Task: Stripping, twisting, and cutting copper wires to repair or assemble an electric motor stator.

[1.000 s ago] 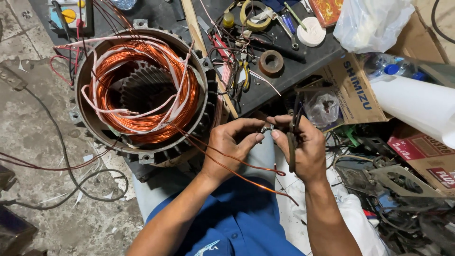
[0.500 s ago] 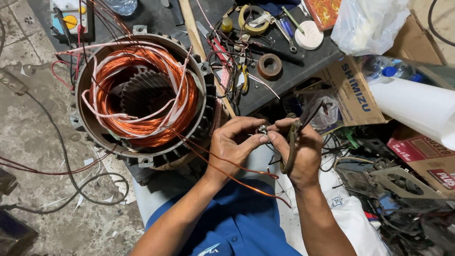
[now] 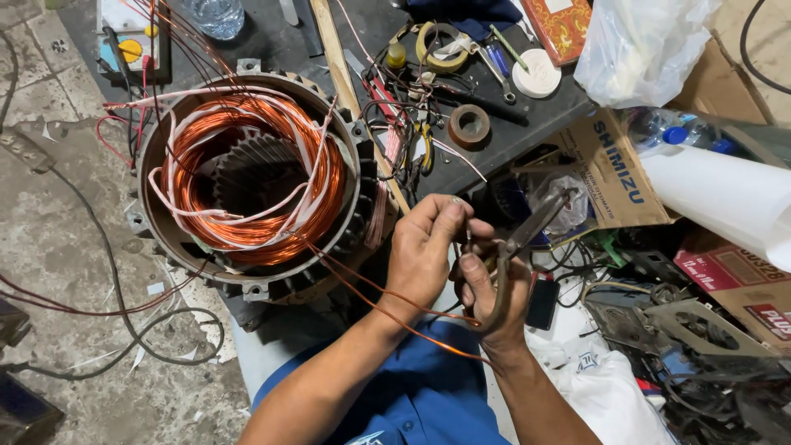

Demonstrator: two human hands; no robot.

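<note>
The copper wire leads (image 3: 387, 301) run from the stator winding across to your hands, and their ends are pinched between the thumb and fingers of your left hand (image 3: 424, 247), which is closed tight around them. Just to its right, your right hand (image 3: 486, 292) is closed around the dark handles of a pair of pliers (image 3: 527, 235); the tool's far end points up and away from you, out past your knuckles. A second ago the two hands were level and close together with the tool nearly upright between them. Now the pliers are tipped outward to the right and your right hand sits lower, under the left one. I cannot tell whether the pliers are touching the wire ends or have come off them.

To the left of your left hand stands the motor stator (image 3: 247, 177), its copper winding (image 3: 317, 177) laced with white sleeving, resting on the counter (image 3: 272, 41). Beyond your fingers lie a roll of brown tape (image 3: 469, 125), a roll of white tape (image 3: 536, 72) and loose hand tools. To the right of your right hand sit a cardboard box (image 3: 618, 169) and a white plastic bag (image 3: 638, 49).
</note>
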